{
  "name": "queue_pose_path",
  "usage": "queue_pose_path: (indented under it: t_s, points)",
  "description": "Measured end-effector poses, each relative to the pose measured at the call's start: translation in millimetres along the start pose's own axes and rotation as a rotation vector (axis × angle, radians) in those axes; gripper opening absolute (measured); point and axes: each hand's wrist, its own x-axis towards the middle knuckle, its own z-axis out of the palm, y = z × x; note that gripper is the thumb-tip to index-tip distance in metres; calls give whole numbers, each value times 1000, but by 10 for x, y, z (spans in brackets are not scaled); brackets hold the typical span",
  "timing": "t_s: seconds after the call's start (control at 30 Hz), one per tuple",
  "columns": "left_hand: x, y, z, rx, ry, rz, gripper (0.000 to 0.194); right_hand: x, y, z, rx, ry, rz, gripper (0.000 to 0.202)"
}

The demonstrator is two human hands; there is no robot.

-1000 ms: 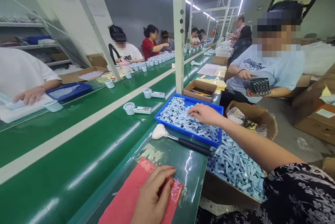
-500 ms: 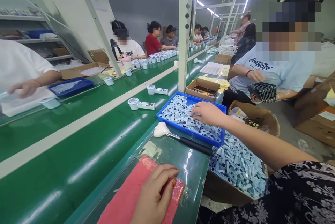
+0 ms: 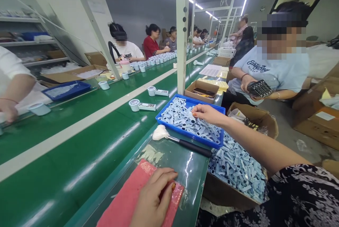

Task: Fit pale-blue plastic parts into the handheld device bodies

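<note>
My left hand (image 3: 155,198) rests palm down, fingers loosely bent, on a pink cloth-like sheet (image 3: 124,191) at the bench edge. Nothing shows in it. Over a blue tray (image 3: 165,121), my right hand (image 3: 208,113) has thumb and fingertips pinched together on a small light-blue plastic piece (image 3: 192,114). The piece is mostly hidden by the fingers. Many similar flat pieces (image 3: 176,115), each with a dark oval, lie heaped in the tray. Between tray and sheet lies a black-handled tool (image 3: 193,147) with a white wad (image 3: 160,133) on its end.
A carton (image 3: 219,188) full of light-blue pieces stands below the bench, right of the tray. Two white-and-blue cup-shaped parts with handles (image 3: 134,105) lie on the green conveyor (image 3: 87,142). A white post (image 3: 181,43) rises behind the tray. Co-workers sit along both sides.
My right hand's fingers have drawn together into a pinch over the tray. My left hand stays on the pink sheet. The view has shifted slightly; the co-worker's arm at left has moved leftward.
</note>
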Motion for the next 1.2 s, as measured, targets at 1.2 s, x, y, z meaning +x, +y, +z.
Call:
queue_pose_path:
  t_s: [1.2]
  points:
    - [0, 16, 17, -6, -34, -17, 26, 356, -287, 375, -749, -10, -134, 34]
